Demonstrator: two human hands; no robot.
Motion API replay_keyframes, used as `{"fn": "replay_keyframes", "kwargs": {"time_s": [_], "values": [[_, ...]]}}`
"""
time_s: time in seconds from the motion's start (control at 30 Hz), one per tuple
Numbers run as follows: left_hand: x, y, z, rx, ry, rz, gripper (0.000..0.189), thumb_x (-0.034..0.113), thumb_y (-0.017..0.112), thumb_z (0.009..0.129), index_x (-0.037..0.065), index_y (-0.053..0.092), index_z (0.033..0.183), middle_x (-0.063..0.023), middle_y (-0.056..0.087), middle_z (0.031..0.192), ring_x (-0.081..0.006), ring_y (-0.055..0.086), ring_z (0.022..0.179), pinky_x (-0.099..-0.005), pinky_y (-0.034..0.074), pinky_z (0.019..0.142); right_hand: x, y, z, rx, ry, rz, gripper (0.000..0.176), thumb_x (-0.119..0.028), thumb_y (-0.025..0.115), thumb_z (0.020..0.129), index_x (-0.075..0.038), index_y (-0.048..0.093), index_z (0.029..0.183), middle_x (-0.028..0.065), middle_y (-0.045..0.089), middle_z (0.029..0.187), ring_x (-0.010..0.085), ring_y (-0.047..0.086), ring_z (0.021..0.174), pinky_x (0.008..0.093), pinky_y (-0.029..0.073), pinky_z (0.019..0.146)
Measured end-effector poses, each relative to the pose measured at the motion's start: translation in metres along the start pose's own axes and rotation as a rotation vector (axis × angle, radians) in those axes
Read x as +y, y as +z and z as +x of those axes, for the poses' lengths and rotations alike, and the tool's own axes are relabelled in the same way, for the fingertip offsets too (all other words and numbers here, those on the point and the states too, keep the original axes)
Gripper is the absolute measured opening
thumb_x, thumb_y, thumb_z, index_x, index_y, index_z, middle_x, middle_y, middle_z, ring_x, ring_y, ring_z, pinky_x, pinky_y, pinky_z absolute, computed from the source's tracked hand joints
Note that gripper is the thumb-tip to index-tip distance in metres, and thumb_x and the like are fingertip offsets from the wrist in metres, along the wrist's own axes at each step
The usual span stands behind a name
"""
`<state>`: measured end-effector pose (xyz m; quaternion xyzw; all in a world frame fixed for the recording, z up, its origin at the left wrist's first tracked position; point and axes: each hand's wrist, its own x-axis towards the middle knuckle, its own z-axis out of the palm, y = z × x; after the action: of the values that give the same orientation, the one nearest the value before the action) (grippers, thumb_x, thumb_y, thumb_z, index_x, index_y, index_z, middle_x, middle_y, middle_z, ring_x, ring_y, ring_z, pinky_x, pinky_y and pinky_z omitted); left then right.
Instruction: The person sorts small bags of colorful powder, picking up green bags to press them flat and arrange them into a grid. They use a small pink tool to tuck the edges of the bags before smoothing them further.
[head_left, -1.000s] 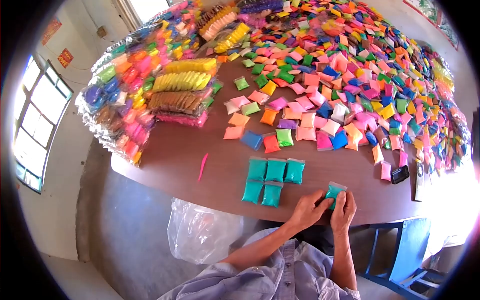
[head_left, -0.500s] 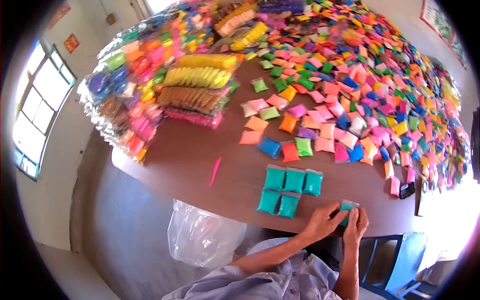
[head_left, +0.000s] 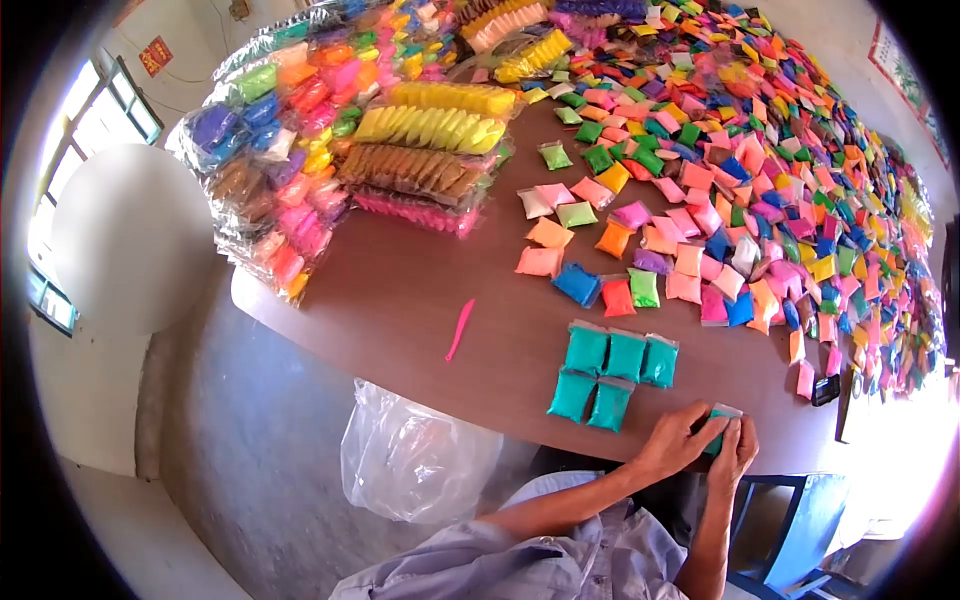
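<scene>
At the table's front edge, both hands are closed on a small teal packet (head_left: 717, 440) in clear plastic. My left hand (head_left: 672, 442) pinches it from the left, and my right hand (head_left: 734, 455) grips its right side, so fingers cover much of it. Just left of the hands lie several flat teal packets (head_left: 588, 347) in two rows, three at the back and two in front. Farther left, a thin pink strip (head_left: 460, 330) rests alone on the brown table (head_left: 400, 310).
A large heap of multicoloured packets (head_left: 700, 190) covers the back and right. Bundled packets in clear bags (head_left: 420, 140) stand at back left. A clear plastic bag (head_left: 420, 455) hangs below the front edge. A blue stool (head_left: 790, 530) is at lower right; a black object (head_left: 826, 390) lies nearby.
The view has turned slightly left, so the table appears farther right. A blurred oval shape now shows by the window. Both hands stay on the teal packet, with little visible movement.
</scene>
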<state>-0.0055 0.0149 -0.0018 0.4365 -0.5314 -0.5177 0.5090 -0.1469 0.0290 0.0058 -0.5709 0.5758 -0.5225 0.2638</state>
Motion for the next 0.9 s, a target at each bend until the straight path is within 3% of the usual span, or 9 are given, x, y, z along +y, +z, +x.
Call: {"fn": "replay_keyframes", "kwargs": {"time_s": [0.1, 0.2, 0.27, 0.4, 0.5, 0.57, 0.73, 0.83, 0.9], "values": [[0.011, -0.002, 0.001, -0.017, 0.036, -0.055, 0.028, 0.028, 0.068, 0.102, 0.0, 0.067, 0.105, -0.0178, 0.064, 0.079, -0.0177, 0.056, 0.065, -0.0383, 0.048, 0.06, 0.011, -0.004, -0.001, 0.064, -0.019, -0.068, 0.028, -0.02, 0.053, 0.108, -0.001, 0.058, 0.088, 0.0, 0.053, 0.076, 0.0087, 0.046, 0.075, 0.0294, 0.039, 0.064], [0.004, 0.001, 0.002, -0.057, -0.002, 0.046, 0.029, 0.028, 0.068, 0.102, 0.0, 0.066, 0.106, -0.0203, 0.065, 0.082, -0.0262, 0.062, 0.066, -0.0407, 0.049, 0.061, 0.01, -0.002, -0.002, 0.11, -0.009, -0.09, 0.03, -0.023, 0.052, 0.109, -0.002, 0.058, 0.089, 0.0004, 0.051, 0.076, 0.0097, 0.045, 0.075, 0.0305, 0.039, 0.064], [-0.012, 0.008, 0.003, 0.021, 0.095, 0.093, 0.028, 0.027, 0.067, 0.102, 0.0, 0.065, 0.108, -0.0222, 0.067, 0.084, -0.0354, 0.064, 0.068, -0.043, 0.049, 0.061, 0.003, 0.002, -0.003, 0.112, -0.014, -0.094, 0.031, -0.025, 0.052, 0.109, -0.002, 0.058, 0.089, 0.001, 0.052, 0.076, 0.01, 0.045, 0.074, 0.0308, 0.039, 0.064], [-0.013, 0.007, 0.002, 0.041, 0.152, 0.13, 0.026, 0.025, 0.066, 0.102, 0.0, 0.065, 0.109, -0.0229, 0.067, 0.085, -0.0403, 0.064, 0.071, -0.0443, 0.049, 0.061, 0.003, 0.005, 0.0, 0.095, -0.028, -0.075, 0.033, -0.027, 0.053, 0.11, -0.001, 0.057, 0.09, 0.002, 0.05, 0.076, 0.0108, 0.044, 0.075, 0.0314, 0.039, 0.064], [-0.009, 0.006, 0.0, 0.048, 0.142, 0.07, 0.027, 0.026, 0.067, 0.101, 0.0, 0.065, 0.107, -0.0218, 0.068, 0.084, -0.0365, 0.066, 0.069, -0.0455, 0.049, 0.061, 0.006, 0.002, -0.001, 0.086, -0.02, -0.078, 0.031, -0.025, 0.053, 0.11, -0.002, 0.057, 0.09, 0.0006, 0.047, 0.076, 0.0104, 0.043, 0.075, 0.0309, 0.039, 0.065], [0.009, -0.004, 0.001, -0.079, -0.025, 0.053, 0.028, 0.027, 0.068, 0.101, 0.0, 0.066, 0.11, -0.0223, 0.069, 0.088, -0.0322, 0.071, 0.076, -0.0439, 0.052, 0.065, 0.009, 0.002, 0.0, 0.096, -0.029, -0.102, 0.031, -0.024, 0.054, 0.11, -0.002, 0.057, 0.089, 0.0003, 0.047, 0.076, 0.0102, 0.043, 0.075, 0.0307, 0.039, 0.065], [-0.009, 0.002, 0.0, 0.034, 0.086, -0.032, 0.026, 0.025, 0.066, 0.102, 0.002, 0.07, 0.114, -0.0224, 0.07, 0.096, -0.0251, 0.07, 0.083, -0.0364, 0.056, 0.076, -0.005, 0.004, -0.003, 0.075, -0.089, -0.26, 0.02, -0.013, 0.058, 0.101, 0.002, 0.063, 0.09, 0.0122, 0.058, 0.074, 0.0178, 0.056, 0.069, 0.0369, 0.046, 0.064], [0.007, -0.009, -0.003, -0.031, -0.053, -0.034, 0.021, 0.019, 0.065, 0.101, 0.001, 0.071, 0.107, -0.0192, 0.072, 0.092, -0.021, 0.071, 0.083, -0.0359, 0.055, 0.075, -0.003, 0.001, -0.005, 0.047, -0.026, -0.245, 0.02, -0.014, 0.06, 0.1, 0.002, 0.065, 0.089, 0.0107, 0.059, 0.072, 0.0166, 0.057, 0.069, 0.0359, 0.046, 0.062], [0.008, -0.005, -0.003, 0.042, 0.025, -0.032, 0.017, 0.017, 0.066, 0.1, 0.0, 0.071, 0.101, -0.0141, 0.072, 0.087, -0.0128, 0.065, 0.08, -0.0334, 0.054, 0.071, -0.007, 0.003, -0.004, 0.037, -0.023, -0.182, 0.02, -0.014, 0.061, 0.1, 0.002, 0.065, 0.089, 0.0074, 0.058, 0.071, 0.0133, 0.055, 0.07, 0.0334, 0.046, 0.062]]}}
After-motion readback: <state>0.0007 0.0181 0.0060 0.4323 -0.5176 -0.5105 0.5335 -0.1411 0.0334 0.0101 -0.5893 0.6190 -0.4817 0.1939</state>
